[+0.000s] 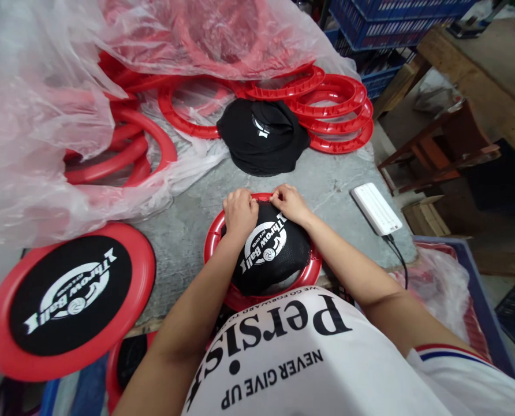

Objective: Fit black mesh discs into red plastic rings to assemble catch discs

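Against my shirt, at the table's front edge, lies a red plastic ring (pixel 213 236) with a black printed fabric disc (pixel 268 245) laid over its opening. The fabric's near edge is loose, and a grey patch shows beneath it. My left hand (pixel 241 212) curls over the far left of the rim, its fingers closed on the fabric edge. At the far right of the rim, my right hand (pixel 290 203) pinches the same edge. Just beyond both hands sits a pile of black fabric discs (pixel 264 138).
Red rings (pixel 338 112) are stacked at the back right, and more lie under clear plastic sheeting (pixel 36 115). A covered disc (pixel 140 300) rests at the left. A white power bank (pixel 376 208) with a cable is on the right, near a blue crate (pixel 478 294). A wooden chair (pixel 452 141) stands beyond.
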Tool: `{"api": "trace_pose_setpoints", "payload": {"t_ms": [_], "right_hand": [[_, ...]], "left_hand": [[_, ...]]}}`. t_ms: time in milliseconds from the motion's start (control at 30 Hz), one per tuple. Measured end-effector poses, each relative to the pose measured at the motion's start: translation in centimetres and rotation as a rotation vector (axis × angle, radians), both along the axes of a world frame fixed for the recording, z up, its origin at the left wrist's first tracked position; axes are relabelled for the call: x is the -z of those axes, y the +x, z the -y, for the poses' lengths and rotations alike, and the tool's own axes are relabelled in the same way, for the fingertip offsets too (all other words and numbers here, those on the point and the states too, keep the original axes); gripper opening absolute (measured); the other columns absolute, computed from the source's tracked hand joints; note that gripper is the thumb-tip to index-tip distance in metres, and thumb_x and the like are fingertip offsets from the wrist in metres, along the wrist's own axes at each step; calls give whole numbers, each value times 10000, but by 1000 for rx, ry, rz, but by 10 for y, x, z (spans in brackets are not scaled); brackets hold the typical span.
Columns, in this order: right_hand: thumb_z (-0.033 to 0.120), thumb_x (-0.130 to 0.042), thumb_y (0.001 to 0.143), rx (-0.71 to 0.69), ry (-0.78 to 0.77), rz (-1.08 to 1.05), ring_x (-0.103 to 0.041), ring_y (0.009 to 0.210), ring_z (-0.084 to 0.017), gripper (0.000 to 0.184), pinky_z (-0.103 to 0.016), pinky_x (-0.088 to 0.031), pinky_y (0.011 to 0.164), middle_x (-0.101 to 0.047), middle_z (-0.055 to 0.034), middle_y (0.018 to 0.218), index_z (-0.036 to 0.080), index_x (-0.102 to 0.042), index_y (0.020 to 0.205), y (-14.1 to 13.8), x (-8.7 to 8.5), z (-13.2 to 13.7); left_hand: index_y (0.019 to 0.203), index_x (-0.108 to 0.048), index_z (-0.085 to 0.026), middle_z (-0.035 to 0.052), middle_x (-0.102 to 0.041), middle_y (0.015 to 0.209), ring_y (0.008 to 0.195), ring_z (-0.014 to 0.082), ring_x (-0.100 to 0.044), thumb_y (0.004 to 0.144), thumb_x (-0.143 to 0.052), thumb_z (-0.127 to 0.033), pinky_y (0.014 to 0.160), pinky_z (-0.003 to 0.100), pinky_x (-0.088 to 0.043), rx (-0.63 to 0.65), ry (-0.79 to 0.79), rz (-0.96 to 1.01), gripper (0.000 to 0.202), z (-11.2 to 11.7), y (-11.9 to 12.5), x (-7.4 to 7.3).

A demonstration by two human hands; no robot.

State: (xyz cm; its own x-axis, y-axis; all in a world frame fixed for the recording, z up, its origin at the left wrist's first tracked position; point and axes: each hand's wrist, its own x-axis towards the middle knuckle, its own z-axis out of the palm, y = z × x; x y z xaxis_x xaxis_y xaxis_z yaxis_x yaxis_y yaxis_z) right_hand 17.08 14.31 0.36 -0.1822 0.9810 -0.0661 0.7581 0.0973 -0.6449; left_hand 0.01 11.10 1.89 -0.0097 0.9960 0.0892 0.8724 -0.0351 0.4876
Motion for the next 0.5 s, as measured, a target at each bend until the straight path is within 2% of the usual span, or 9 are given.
{"api": "trace_pose_setpoints", "payload": {"t_ms": [167, 333, 500], "right_hand": [[296, -558, 937, 6, -7, 42, -573, 916, -221, 178, -358, -471, 866, -661, -68, 928, 217, -636, 798, -2, -1, -3], [244, -565, 933, 6, -5, 68, -585, 971, -231, 153, -367, -467, 910, -676, -85, 992, 212, -631, 799, -3, 0, -3], [209, -569, 924, -3, -32, -76, -613, 982, -205, 95, -348, -477, 938, -698, -55, 990, 209, -650, 873, 0, -3, -5]], "left_hand": [[930, -606, -240, 87, -711, 1212, 1187, 302, -590, 929, -466, -176, 1067, 481, -437, 2, 4, -2, 153, 1, 0, 0], [927, -602, -244, 84, -698, 1256, 1225, 299, -580, 928, -483, -178, 1091, 478, -428, 33, -3, -2, 137, 2, -1, -1], [875, -593, -238, 89, -686, 1285, 1233, 301, -573, 946, -498, -217, 1105, 478, -418, 44, -31, 19, 120, 2, -4, -2]]}}
